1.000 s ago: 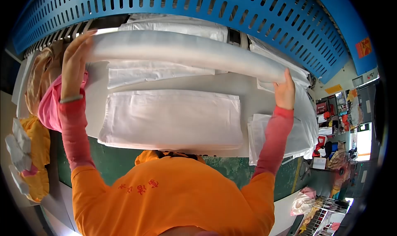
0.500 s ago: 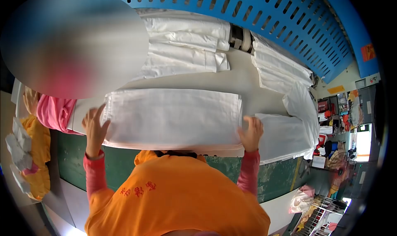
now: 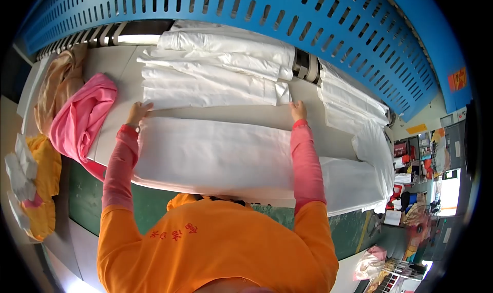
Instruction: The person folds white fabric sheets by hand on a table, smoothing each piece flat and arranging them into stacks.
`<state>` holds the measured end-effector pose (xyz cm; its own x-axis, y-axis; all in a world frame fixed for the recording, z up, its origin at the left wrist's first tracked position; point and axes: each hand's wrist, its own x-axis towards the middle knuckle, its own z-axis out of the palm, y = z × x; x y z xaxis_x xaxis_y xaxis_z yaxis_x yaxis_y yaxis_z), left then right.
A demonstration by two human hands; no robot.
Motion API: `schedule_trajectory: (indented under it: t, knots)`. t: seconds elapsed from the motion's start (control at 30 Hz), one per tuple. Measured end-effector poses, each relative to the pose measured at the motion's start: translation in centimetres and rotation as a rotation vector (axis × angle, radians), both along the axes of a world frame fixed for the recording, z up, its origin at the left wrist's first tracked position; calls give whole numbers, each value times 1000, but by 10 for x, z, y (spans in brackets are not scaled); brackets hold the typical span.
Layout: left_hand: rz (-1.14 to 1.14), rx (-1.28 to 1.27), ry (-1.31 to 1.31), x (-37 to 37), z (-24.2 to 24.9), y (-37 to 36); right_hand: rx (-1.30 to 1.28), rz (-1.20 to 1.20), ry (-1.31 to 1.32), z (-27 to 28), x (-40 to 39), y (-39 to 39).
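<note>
Surface (image 3: 120, 64): pale, beneath grip
White cloth (image 3: 205, 90): just beyond grip, long axis left-right
Left hand (image 3: 137, 113): at near-left corner
Right hand (image 3: 298, 111): at near-right corner
Grip: narrow; pinched or merely touching, cannot tell

"Any wording near the blue slotted panel (image 3: 246, 9)?"
"Below it, red characters (image 3: 173, 232) on the orange shirt (image 3: 221, 257), too unclear to read."
"And at its right end?"
"A red sticker (image 3: 457, 80) with yellow marks, also illegible."
</note>
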<state>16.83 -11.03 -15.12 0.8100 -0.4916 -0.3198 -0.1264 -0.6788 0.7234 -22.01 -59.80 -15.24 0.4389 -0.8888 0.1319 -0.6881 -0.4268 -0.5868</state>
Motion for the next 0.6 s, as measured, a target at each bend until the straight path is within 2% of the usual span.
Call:
schedule_trajectory:
  t: [0.03, 0.13, 0.17, 0.23, 0.27, 0.3, 0.33, 0.37, 0.4, 0.43, 0.5, 0.57, 0.6]
  knots:
    - [48, -75, 22, -5, 4, -8, -27, -50, 48, -1, 12, -5]
    - [177, -389, 317, -14, 31, -21, 80, 89, 153, 0, 40, -7]
    - [173, -610, 352, -15, 43, -24, 375, 106, -108, 7, 44, -7]
    - [140, -808, 289, -20, 89, -24, 963, 131, -640, 45, 46, 2]
    - [85, -887, 245, -16, 104, -21, 961, 212, -832, 63, 42, 5]
    - [79, -940, 226, -30, 136, -16, 916, 247, -907, 90, 34, 9]
    - [74, -993, 205, -49, 167, -9, 905, 223, -1062, 117, 22, 22]
    - [42, -983, 209, -59, 181, 5, 887, 350, -1166, 127, 2, 19]
    - [8, -972, 212, -72, 192, 20, 879, 360, -1211, 150, -21, 31]
    - [-30, -897, 223, -92, 209, 35, 904, 290, -1204, 167, -48, 46]
    - [-79, -724, 267, -128, 224, 59, 820, 302, -1213, 192, -89, 84]
    - [-157, -587, 394, -147, 224, 77, 724, 219, -1039, 192, -127, 104]
    - [-225, -546, 486, -151, 222, 85, 764, 243, -951, 190, -147, 109]
